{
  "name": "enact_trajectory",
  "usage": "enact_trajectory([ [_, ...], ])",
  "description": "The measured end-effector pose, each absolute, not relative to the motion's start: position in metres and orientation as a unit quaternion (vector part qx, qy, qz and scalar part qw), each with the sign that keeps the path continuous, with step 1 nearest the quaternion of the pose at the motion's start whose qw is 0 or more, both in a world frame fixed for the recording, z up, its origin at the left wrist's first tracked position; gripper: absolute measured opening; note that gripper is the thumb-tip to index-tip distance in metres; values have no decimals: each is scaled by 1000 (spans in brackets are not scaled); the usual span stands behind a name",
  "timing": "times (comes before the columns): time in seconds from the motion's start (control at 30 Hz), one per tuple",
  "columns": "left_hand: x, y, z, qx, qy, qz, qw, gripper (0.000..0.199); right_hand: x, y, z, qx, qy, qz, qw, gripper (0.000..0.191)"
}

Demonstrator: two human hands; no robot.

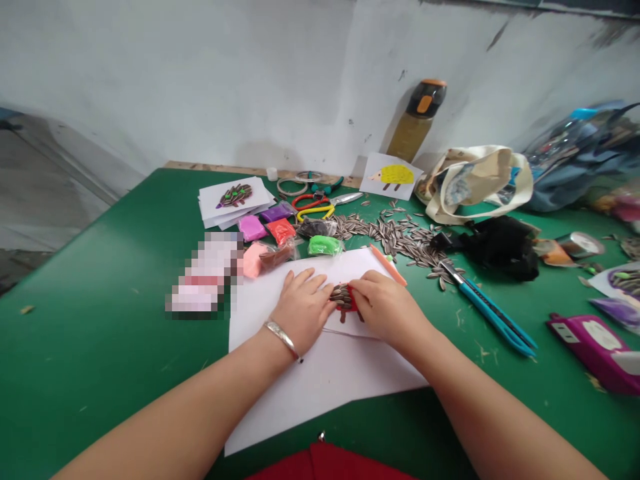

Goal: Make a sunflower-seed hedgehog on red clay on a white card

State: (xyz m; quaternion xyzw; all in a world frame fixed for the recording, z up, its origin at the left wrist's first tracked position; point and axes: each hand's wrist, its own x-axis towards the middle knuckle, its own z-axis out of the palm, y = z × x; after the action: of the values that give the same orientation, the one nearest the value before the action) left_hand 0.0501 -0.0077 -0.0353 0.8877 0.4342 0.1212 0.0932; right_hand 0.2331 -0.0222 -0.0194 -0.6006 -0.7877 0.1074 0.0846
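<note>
A small clay hedgehog (344,301) of red clay, its back set with striped sunflower seeds, lies on a white paper sheet (320,393). My right hand (385,310) presses its fingertips onto the red clay from the right. My left hand (303,310) lies flat on the paper, its fingertips at the seeds' left edge. A silver bangle (283,337) circles my left wrist. The hands hide part of the figure.
A loose heap of sunflower seeds (395,237) lies beyond the paper. Packets of coloured clay (280,230) and scissors (315,210) sit to its far left. A blue utility knife (487,310) lies right, with a cloth bag (475,183) and a bottle (417,120) behind. The green table's edge (85,227) runs left.
</note>
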Motion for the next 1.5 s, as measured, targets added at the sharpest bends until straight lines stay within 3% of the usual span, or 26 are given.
enact_trajectory([
  [0.73, 51, -8, -38, 891, 433, 113, 74, 25, 229, -24, -17, -606, -780, 126, 98, 29],
  [1.07, 50, -11, -37, 884, 442, 121, 93, 31, 298, 1, -19, -707, -673, 32, 215, 28],
  [1.5, 50, -11, -35, 887, 437, 109, 100, 29, 305, 18, -34, -712, -690, 5, 130, 27],
])
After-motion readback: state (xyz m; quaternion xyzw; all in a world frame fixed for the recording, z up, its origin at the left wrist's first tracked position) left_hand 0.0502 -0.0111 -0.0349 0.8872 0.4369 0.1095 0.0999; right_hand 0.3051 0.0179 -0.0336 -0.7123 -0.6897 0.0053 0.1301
